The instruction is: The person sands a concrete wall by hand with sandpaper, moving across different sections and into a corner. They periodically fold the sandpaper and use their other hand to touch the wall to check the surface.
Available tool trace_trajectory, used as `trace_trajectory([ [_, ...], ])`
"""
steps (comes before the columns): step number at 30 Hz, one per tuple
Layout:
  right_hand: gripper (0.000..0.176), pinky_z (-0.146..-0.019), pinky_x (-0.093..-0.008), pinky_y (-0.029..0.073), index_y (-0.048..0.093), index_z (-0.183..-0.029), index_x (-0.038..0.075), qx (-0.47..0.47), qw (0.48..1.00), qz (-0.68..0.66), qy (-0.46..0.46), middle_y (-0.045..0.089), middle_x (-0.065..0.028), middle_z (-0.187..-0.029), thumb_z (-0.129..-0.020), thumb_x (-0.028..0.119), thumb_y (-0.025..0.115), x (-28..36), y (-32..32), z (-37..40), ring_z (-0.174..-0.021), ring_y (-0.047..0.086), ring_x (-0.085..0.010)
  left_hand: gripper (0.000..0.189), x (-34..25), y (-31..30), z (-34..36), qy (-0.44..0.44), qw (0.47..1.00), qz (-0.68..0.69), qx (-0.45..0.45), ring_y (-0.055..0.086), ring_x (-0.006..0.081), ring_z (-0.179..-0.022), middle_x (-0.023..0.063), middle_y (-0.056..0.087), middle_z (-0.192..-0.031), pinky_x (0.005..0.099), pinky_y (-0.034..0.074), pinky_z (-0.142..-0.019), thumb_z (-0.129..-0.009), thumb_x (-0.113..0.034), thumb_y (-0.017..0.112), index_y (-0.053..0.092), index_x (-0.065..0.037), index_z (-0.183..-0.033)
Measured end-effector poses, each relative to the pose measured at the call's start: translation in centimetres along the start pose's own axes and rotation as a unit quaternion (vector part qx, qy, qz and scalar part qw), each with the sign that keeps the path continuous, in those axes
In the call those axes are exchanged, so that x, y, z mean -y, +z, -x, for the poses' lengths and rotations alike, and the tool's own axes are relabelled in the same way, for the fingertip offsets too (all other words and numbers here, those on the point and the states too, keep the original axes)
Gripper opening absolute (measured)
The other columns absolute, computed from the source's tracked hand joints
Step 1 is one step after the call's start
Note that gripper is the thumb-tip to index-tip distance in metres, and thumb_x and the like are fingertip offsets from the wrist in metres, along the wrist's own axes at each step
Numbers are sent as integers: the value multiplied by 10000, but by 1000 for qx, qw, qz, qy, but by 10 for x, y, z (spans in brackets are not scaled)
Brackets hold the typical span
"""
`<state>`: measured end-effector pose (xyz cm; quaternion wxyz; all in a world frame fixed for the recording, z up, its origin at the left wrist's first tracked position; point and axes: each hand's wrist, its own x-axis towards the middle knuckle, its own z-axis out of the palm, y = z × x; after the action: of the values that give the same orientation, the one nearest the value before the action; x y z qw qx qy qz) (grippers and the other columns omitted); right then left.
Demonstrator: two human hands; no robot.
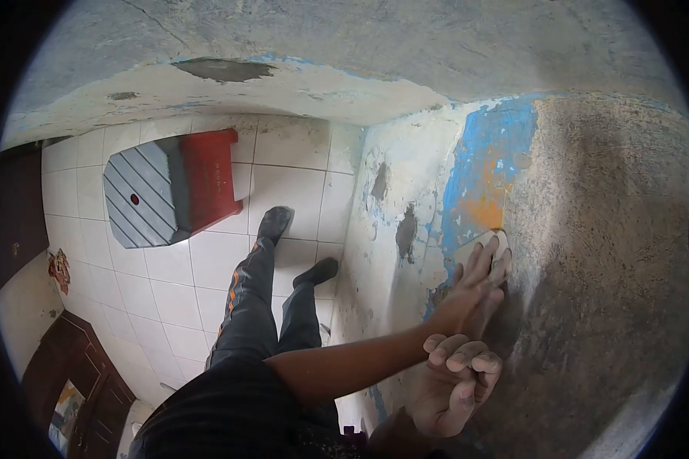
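My left hand [478, 283] presses a pale, flat pad [465, 249] against the wall, its fingers spread over it. The pad touches the lower edge of a blue and orange paint patch [490, 164], beside rough grey-brown plaster [605, 229]. Below it, my right hand [455, 386] is raised with its dusty palm towards the camera. Its fingers are loosely curled, the thumb is apart from the palm, and nothing shows in it.
A red and grey plastic stool [149, 191] lies on the white tiled floor [287, 191]. My feet in dark socks are near the peeling white wall [386, 237]. A brown wooden door [84, 367] stands at the lower left, with a crumpled orange-brown item [59, 271] above it.
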<state>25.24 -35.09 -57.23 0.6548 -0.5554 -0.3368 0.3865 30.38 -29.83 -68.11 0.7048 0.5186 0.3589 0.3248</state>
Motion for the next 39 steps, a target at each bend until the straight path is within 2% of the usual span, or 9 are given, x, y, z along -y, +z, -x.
trace_trajectory([
  [5,301,-818,-392,495,537,-1123,44,-10,1000,-3,-7,624,-106,-946,-910,238,625,1,2,5,-883,615,-232,598,-5,-15,-19,-29,996,39,-81,-10,446,-1441,237,-28,-1569,570,62,-1138,-1018,-333,325,120,-77,-1518],
  [9,296,-892,-407,453,483,-1239,48,88,996,-23,-25,588,-85,-1076,-967,162,461,-1,-7,2,-975,581,-204,614,-7,-17,-3,4,1000,20,3,-41,399,-1451,232,-40,-1571,538,33,-1149,-1025,-358,256,70,-32,-1511],
  [15,263,-797,-391,493,525,-1100,46,1,1000,1,-30,591,-114,-950,-922,226,597,0,5,2,-846,600,-228,638,-17,-4,-3,-13,999,-26,21,-77,391,-1448,221,-46,-1574,513,-1,-1156,-1024,-432,200,70,-52,-1519],
  [18,310,-787,-363,497,518,-1161,25,9,999,2,-36,596,-135,-1009,-923,215,575,-10,4,1,-893,613,-243,601,-2,-3,-6,104,991,-83,14,-33,405,-1449,226,-17,-1574,526,10,-1156,-1028,-356,272,102,-58,-1521],
  [20,338,-785,-352,498,511,-1188,12,10,999,6,-49,598,-145,-1029,-921,211,567,-15,5,-1,-911,618,-248,591,4,-23,-31,-16,991,50,-123,37,428,-1444,242,39,-1568,554,38,-1153,-1009,-259,370,143,-57,-1516],
  [27,480,-793,-337,513,464,-1264,-48,-52,994,91,-43,585,-219,-1147,-908,246,597,-25,-4,-11,-887,644,-264,626,16,-6,-4,82,992,-98,-16,125,443,-1428,267,158,-1530,594,115,-1132,-947,-196,478,205,-1,-1476],
  [30,557,-871,-360,523,303,-1425,-50,93,982,147,-72,403,-250,-1421,-948,209,429,-29,-18,-23,-1140,556,-299,652,16,-16,-17,114,992,-18,-58,78,415,-1445,215,139,-1558,563,94,-1154,-925,-166,489,193,-29,-1489],
  [35,668,-948,-407,493,169,-1466,-79,39,973,227,10,240,-322,-1486,-930,210,442,-32,-22,-44,-1270,463,-364,744,40,-33,-22,143,987,-59,50,105,438,-1434,221,178,-1543,538,41,-1158,-857,-373,572,293,-18,-1449],
  [39,708,-973,-405,479,121,-1462,-101,28,976,215,-11,199,-321,-1503,-921,212,454,-41,-21,-51,-1313,412,-405,703,37,-18,-14,166,983,-10,-79,99,457,-1427,267,218,-1512,533,49,-1157,-861,-364,568,338,-12,-1425],
])
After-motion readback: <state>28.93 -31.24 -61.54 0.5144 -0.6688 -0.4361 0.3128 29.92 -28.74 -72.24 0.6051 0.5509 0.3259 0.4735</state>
